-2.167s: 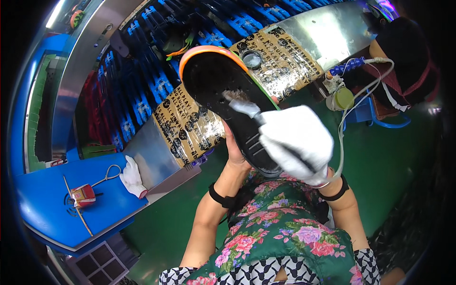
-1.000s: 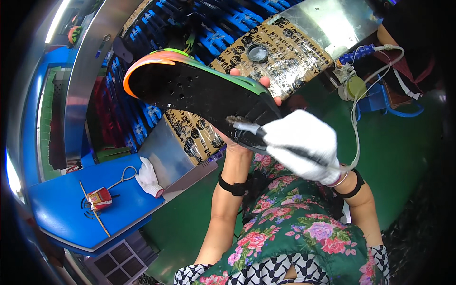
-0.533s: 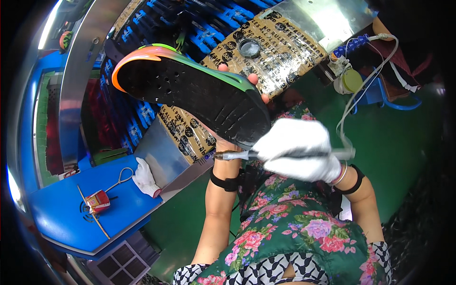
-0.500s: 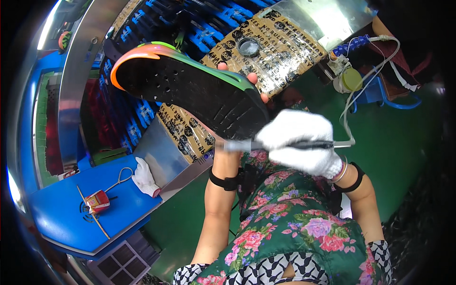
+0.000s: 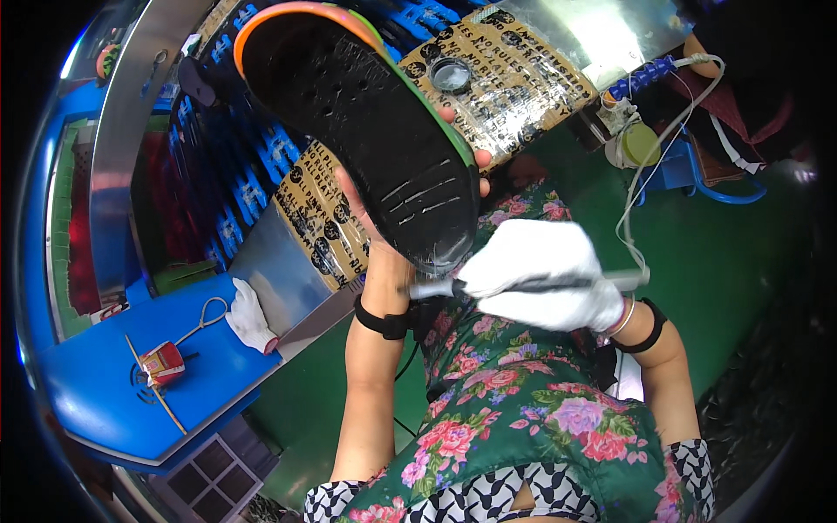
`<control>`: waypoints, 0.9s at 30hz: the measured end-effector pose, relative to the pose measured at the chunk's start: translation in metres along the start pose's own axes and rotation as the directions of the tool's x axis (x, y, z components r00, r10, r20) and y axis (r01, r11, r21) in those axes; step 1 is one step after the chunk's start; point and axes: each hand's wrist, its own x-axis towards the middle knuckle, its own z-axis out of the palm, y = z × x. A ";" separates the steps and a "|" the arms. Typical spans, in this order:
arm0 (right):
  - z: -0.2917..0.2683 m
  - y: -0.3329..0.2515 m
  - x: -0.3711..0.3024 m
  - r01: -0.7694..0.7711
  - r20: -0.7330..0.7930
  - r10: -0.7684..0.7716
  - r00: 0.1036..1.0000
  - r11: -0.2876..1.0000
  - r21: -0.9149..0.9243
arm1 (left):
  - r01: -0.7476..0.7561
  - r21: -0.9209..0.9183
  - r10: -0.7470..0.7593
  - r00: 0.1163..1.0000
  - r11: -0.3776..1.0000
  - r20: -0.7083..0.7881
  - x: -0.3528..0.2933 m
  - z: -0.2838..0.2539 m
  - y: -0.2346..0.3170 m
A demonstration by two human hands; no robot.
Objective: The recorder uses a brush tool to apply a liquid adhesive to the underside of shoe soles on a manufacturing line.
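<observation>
Along the upper left, behind the work, run rows of blue slats [image 5: 247, 202], with a blue table [image 5: 78, 392] at the lower left. Across the person's body spreads a floral apron [image 5: 523, 410], probably to keep clothes clean. Beyond the hands lies a brown covered board [image 5: 540, 87], its shiny wrapping perhaps there as protection.

Centrally, a shoe [image 5: 349, 131] hangs above the board's near part, its broad black face turned toward the viewer, likely so that the whole face can be seen. The bare left hand [image 5: 357, 209] supports it from behind, gripping with fingers along one edge and thumb along the other, which leaves the black face unobstructed. The gloved right hand [image 5: 532, 257] closes round a slim brush [image 5: 434, 288], pen-fashion, presumably for control; the blurred tip sits just below the shoe's nearer end, and whether they touch cannot be told.

On the table rest a spare white glove [image 5: 250, 318] and a small red box [image 5: 163, 362]. A round dish [image 5: 450, 75] stands on the board, within easy reach.
</observation>
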 end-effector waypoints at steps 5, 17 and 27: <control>-0.003 0.006 0.003 -0.016 -0.100 0.009 0.995 0.997 -0.075 | 0.116 0.064 -0.118 0.993 0.991 0.025 -0.002 0.000 0.004; 0.004 0.001 -0.001 0.054 0.083 -0.055 0.995 0.998 0.009 | 0.211 0.188 -0.176 0.967 0.959 -0.187 -0.007 -0.003 0.017; -0.005 0.000 0.002 -0.012 0.140 -0.012 0.990 0.985 0.173 | 0.247 -0.041 -0.246 0.912 0.968 -0.328 -0.005 -0.002 0.025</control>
